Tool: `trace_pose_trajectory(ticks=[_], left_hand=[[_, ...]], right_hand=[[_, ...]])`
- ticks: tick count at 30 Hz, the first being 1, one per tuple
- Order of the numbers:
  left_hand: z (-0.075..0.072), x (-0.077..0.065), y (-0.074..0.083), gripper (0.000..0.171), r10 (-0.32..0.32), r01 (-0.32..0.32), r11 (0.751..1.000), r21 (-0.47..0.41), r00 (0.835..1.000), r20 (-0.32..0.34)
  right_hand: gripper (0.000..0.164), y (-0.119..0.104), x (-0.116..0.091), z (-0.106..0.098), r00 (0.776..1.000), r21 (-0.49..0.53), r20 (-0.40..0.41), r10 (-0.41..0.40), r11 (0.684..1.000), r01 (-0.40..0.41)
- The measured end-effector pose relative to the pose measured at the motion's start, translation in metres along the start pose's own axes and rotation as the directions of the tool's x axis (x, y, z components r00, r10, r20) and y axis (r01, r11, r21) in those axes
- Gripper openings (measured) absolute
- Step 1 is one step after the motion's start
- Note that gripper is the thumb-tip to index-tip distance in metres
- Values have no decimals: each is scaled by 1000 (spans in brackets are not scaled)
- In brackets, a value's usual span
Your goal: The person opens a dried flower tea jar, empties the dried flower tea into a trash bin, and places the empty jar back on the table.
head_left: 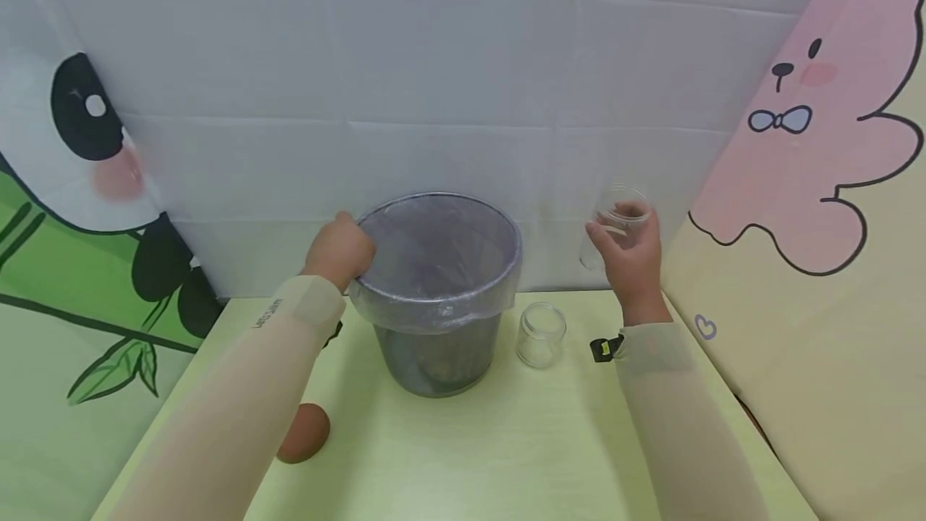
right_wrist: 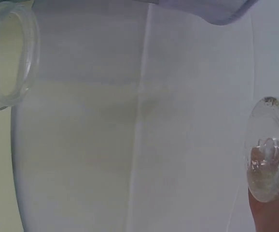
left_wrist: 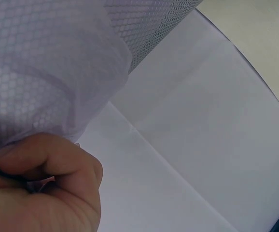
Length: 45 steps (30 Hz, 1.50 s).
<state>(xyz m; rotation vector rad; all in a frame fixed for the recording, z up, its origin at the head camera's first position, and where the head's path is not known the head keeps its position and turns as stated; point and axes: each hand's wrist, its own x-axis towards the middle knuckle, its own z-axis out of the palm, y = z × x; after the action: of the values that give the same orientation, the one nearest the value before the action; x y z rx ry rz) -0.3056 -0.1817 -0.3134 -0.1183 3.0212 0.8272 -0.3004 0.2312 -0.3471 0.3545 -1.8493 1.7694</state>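
My left hand (head_left: 338,252) grips the left rim of a grey mesh trash bin (head_left: 437,360). A thin clear plastic liner (head_left: 434,313) is folded over that rim, and in the left wrist view my thumb and finger (left_wrist: 57,164) pinch at its edge. To the right of the bin my right hand (head_left: 633,260) holds a clear jar (head_left: 620,198) up above the table. The right wrist view shows the jar's end (right_wrist: 265,150) with dark specks on it. Between bin and right hand, a second clear jar (head_left: 541,336) stands upright on the table.
A reddish-brown rounded object (head_left: 304,432) lies on the pale yellow table (head_left: 463,457), partly behind my left forearm. A white sheet wall (head_left: 448,63) rises behind the table. Cartoon-printed panels flank both sides, with a pink figure (head_left: 810,167) at right.
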Motion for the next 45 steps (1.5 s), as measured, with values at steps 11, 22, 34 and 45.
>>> trace_pose_trajectory(ticks=[11,22,34,45], left_hand=[[-1,-1,2,61,11,-11,999,31,1000,-18],[-1,-2,-1,64,8,-8,1000,-5,1000,-12],[-2,-1,-1,65,-6,6,1000,0,1000,3],[2,1,-1,64,8,-8,1000,11,1000,-7]], right_hand=[[61,43,-27,-12,991,-99,-68,116,988,-123],[68,73,-47,-18,968,-187,-84,237,950,-248],[82,105,-56,-23,930,-193,-42,365,910,-366],[78,133,-67,-27,908,-255,-40,418,874,-413]])
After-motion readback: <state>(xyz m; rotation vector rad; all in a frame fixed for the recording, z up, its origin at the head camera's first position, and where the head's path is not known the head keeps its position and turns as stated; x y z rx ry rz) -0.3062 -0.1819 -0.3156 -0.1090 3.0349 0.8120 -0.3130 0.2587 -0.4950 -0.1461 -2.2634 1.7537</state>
